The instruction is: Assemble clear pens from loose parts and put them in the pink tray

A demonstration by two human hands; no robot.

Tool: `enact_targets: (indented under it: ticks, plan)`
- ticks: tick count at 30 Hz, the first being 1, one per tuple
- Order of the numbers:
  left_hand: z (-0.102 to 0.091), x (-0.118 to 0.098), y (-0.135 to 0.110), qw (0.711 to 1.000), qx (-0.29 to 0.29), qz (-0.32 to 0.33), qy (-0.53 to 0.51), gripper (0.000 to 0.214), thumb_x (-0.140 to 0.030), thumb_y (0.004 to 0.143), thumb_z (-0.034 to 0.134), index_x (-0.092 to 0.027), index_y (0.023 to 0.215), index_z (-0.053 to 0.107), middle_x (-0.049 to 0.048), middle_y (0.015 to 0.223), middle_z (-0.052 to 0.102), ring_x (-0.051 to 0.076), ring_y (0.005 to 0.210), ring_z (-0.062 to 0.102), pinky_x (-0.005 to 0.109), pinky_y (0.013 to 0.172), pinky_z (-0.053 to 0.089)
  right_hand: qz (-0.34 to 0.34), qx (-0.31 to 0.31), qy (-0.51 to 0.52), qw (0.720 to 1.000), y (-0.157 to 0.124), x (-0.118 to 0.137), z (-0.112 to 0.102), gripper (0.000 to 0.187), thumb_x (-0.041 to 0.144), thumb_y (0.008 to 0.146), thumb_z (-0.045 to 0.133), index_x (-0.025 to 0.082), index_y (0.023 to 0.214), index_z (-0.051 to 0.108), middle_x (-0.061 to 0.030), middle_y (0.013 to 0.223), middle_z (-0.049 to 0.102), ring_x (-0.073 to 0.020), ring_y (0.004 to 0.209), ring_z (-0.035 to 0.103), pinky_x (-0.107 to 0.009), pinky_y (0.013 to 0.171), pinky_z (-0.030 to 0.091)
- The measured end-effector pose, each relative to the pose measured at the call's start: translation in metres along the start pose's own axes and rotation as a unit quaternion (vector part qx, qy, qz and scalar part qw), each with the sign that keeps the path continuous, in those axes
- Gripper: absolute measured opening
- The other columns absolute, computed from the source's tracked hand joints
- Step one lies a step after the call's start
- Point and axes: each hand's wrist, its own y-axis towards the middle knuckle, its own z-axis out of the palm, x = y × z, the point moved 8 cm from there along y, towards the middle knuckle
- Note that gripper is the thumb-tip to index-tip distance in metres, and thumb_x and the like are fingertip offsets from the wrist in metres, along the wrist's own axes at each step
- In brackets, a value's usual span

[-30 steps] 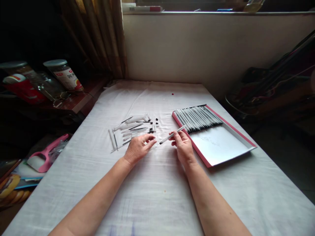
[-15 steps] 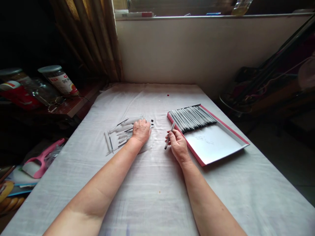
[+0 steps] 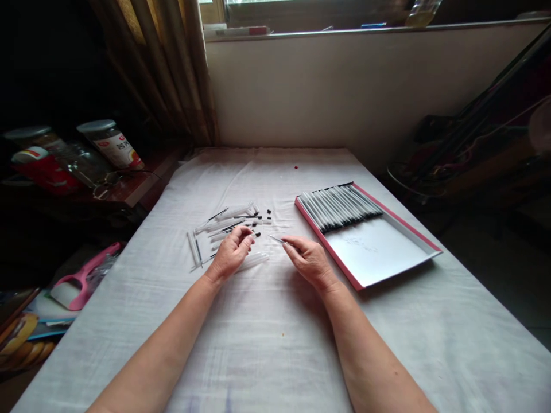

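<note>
My left hand (image 3: pixel 232 252) pinches a small pen cap (image 3: pixel 257 234) with a black end between thumb and fingers. Facing it, my right hand (image 3: pixel 313 261) is closed round a pen (image 3: pixel 276 238), its thin tip pointing left towards the cap; the rest is hidden in my fingers. Cap and pen are apart. Beyond and beside my left hand lie loose clear pen barrels (image 3: pixel 191 246), dark refills (image 3: pixel 217 214) and small black pieces (image 3: pixel 269 211). Right of my right hand, a shallow pink-edged box lid (image 3: pixel 387 252) holds a row of pens (image 3: pixel 340 207).
A pale cloth (image 3: pixel 267 367) covers the table. On a side stand at left are jars (image 3: pixel 114 146) and a pair of glasses (image 3: pixel 107 183). A pink-handled tool (image 3: pixel 84 278) lies below them. The wall (image 3: pixel 284 92) and curtain (image 3: pixel 172 69) rise behind.
My left hand has drawn back from the loose parts, bringing the pen cap. My right hand has turned its upright pen so the tip points left, and the two hands are closer.
</note>
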Motion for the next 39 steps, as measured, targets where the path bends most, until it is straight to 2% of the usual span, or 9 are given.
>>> enact_targets:
  ticks: [3, 8, 20, 28, 36, 39]
  plan:
    - [-0.001, 0.009, -0.021, 0.995, -0.001, -0.044, -0.087, 0.024, -0.040, 0.084, 0.051, -0.019, 0.097, 0.054, -0.0010, 0.076, 0.058, 0.011, 0.060, 0.055, 0.021, 0.053, 0.045, -0.024, 0.039, -0.029, 0.999, -0.003, 0.011, 0.009, 0.019, 0.034, 0.083, 0.060, 0.026, 0.091, 0.075, -0.0062, 0.089, 0.075, -0.0224, 0.080, 0.069, -0.033, 0.076, 0.051]
    - [0.001, 0.010, -0.033, 0.995, 0.003, -0.053, -0.089, 0.026, -0.041, 0.082, 0.054, -0.019, 0.096, 0.056, -0.0020, 0.071, 0.057, 0.010, 0.057, 0.052, 0.020, 0.052, 0.043, -0.042, 0.085, -0.062, 0.994, -0.007, 0.019, 0.023, 0.020, 0.032, 0.085, 0.059, 0.026, 0.093, 0.076, -0.0046, 0.081, 0.073, -0.0181, 0.070, 0.066, -0.028, 0.069, 0.048]
    - [0.002, 0.002, -0.034, 1.000, 0.003, -0.001, -0.002, 0.020, -0.035, 0.082, 0.058, -0.019, 0.091, 0.063, -0.0005, 0.071, 0.063, 0.012, 0.063, 0.056, 0.023, 0.060, 0.045, -0.049, 0.114, -0.095, 0.988, -0.011, 0.022, 0.027, 0.022, 0.032, 0.085, 0.057, 0.026, 0.094, 0.075, -0.0037, 0.078, 0.071, -0.0147, 0.063, 0.061, -0.025, 0.063, 0.044]
    - [0.006, -0.005, -0.026, 0.997, 0.031, -0.036, -0.063, 0.021, -0.037, 0.074, 0.066, -0.017, 0.082, 0.068, 0.0020, 0.070, 0.069, 0.012, 0.052, 0.058, 0.022, 0.052, 0.048, -0.057, 0.118, -0.041, 0.991, -0.011, 0.019, 0.028, 0.021, 0.031, 0.086, 0.057, 0.024, 0.091, 0.076, -0.0041, 0.074, 0.069, -0.0159, 0.064, 0.061, -0.026, 0.062, 0.044]
    - [0.009, -0.010, -0.023, 0.997, 0.054, -0.025, -0.040, 0.016, -0.032, 0.075, 0.064, -0.018, 0.079, 0.068, 0.0001, 0.064, 0.067, 0.012, 0.049, 0.058, 0.023, 0.051, 0.048, -0.079, 0.111, -0.077, 0.988, -0.013, 0.020, 0.029, 0.021, 0.031, 0.088, 0.055, 0.026, 0.091, 0.075, -0.0041, 0.073, 0.069, -0.0156, 0.061, 0.061, -0.025, 0.060, 0.045]
    - [0.006, -0.010, -0.023, 0.999, 0.051, -0.002, -0.009, 0.018, -0.035, 0.079, 0.061, -0.018, 0.081, 0.068, 0.0006, 0.067, 0.069, 0.013, 0.055, 0.061, 0.023, 0.055, 0.049, -0.081, 0.124, -0.090, 0.985, -0.013, 0.025, 0.032, 0.020, 0.029, 0.088, 0.055, 0.025, 0.088, 0.074, -0.0048, 0.076, 0.071, -0.0170, 0.064, 0.063, -0.026, 0.062, 0.045]
